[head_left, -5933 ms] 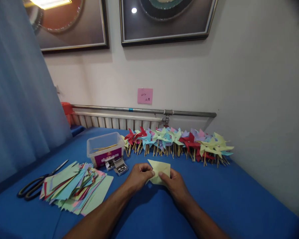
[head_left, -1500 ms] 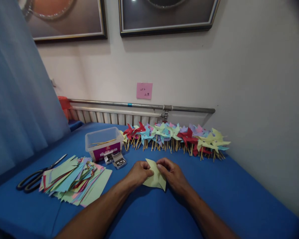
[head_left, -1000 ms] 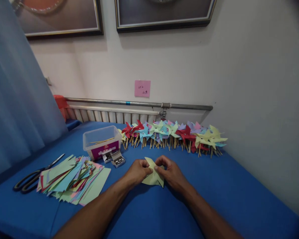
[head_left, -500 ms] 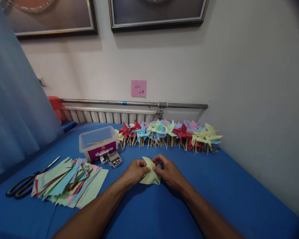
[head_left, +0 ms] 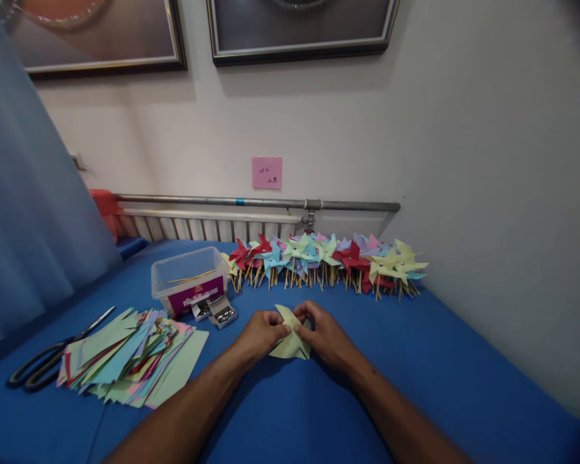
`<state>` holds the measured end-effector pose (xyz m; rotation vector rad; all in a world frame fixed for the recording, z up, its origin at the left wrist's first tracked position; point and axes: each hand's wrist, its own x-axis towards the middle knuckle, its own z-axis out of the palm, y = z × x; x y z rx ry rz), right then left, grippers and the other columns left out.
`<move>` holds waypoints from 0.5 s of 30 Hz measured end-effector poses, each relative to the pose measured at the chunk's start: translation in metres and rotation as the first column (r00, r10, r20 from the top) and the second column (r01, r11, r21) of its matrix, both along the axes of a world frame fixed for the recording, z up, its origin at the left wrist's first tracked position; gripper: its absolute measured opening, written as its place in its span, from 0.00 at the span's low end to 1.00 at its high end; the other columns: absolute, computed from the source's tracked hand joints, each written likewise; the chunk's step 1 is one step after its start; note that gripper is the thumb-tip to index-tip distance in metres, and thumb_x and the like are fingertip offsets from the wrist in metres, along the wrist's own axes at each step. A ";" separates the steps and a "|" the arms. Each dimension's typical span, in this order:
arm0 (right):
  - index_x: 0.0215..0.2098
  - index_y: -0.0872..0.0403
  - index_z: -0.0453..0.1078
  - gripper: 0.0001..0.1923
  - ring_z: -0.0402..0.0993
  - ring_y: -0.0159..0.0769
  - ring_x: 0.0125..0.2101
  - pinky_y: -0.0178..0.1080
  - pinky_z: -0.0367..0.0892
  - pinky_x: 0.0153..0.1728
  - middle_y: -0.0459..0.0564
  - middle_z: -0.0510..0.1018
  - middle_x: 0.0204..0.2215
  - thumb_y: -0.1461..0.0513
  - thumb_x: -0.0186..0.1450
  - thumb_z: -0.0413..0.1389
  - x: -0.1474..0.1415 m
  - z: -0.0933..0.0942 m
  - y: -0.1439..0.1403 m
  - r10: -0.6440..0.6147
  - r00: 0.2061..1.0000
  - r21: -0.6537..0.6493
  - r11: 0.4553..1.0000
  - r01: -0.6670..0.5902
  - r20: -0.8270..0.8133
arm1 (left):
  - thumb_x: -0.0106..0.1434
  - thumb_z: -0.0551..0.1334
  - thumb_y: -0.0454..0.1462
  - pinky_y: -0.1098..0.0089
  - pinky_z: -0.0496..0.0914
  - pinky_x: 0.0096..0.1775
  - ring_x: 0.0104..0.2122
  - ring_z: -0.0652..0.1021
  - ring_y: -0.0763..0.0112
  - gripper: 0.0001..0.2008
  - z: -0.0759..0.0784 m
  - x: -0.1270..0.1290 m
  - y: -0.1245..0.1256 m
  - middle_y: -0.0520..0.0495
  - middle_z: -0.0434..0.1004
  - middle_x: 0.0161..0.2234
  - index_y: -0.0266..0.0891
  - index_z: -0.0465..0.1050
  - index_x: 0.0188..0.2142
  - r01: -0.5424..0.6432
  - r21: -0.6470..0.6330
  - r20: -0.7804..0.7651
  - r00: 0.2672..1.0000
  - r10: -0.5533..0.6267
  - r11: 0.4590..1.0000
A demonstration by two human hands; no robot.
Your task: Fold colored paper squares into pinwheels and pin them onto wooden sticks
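Observation:
Both my hands hold a pale yellow-green paper square (head_left: 290, 345) just above the blue table (head_left: 435, 361). My left hand (head_left: 261, 332) pinches its left side near the middle. My right hand (head_left: 323, 332) pinches folded corners toward the centre from the right. The sheet's points are bent inward in a pinwheel shape; its centre is hidden by my fingertips.
A row of finished paper pinwheels (head_left: 323, 261) on sticks lies along the wall. A clear tub (head_left: 188, 283) with sticks, small open boxes of pins (head_left: 217, 312), a stack of coloured cut paper (head_left: 130, 357) and black scissors (head_left: 43, 367) lie to the left. A curtain (head_left: 24, 193) hangs at left.
The flat folded sheet from several seconds ago now has its corners gathered toward the centre. My hands have closed in on its middle; the view has drifted slightly right.

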<state>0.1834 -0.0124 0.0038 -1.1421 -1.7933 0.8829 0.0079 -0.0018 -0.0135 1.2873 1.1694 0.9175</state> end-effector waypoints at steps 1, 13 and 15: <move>0.37 0.52 0.71 0.08 0.71 0.37 0.35 0.38 0.64 0.37 0.44 0.76 0.33 0.65 0.58 0.57 -0.001 0.001 -0.001 0.000 1.000 -0.002 1.000 0.000 -0.003 | 0.49 0.66 0.38 0.73 0.56 0.23 0.17 0.63 0.78 0.09 0.000 0.000 0.000 0.57 0.66 0.18 0.38 0.66 0.22 -0.004 -0.002 0.006 1.000 0.004 1.000; 0.40 0.49 0.71 0.17 0.79 0.41 0.34 0.42 0.73 0.35 0.50 0.81 0.40 0.50 0.58 0.64 -0.008 -0.005 0.002 -0.281 0.728 -0.374 0.927 0.036 -0.626 | 0.46 0.68 0.37 0.74 0.57 0.22 0.17 0.65 0.78 0.11 0.005 0.000 0.001 0.54 0.68 0.17 0.38 0.66 0.22 -0.146 -0.086 0.162 0.974 0.159 0.986; 0.34 0.51 0.71 0.17 0.79 0.43 0.34 0.42 0.73 0.33 0.52 0.82 0.35 0.49 0.58 0.64 -0.013 -0.008 -0.002 -0.205 0.730 -0.423 0.898 -0.125 -0.651 | 0.45 0.69 0.37 0.74 0.57 0.21 0.17 0.65 0.77 0.11 0.006 -0.001 0.002 0.55 0.68 0.17 0.38 0.66 0.22 -0.185 -0.094 0.177 0.964 0.200 0.978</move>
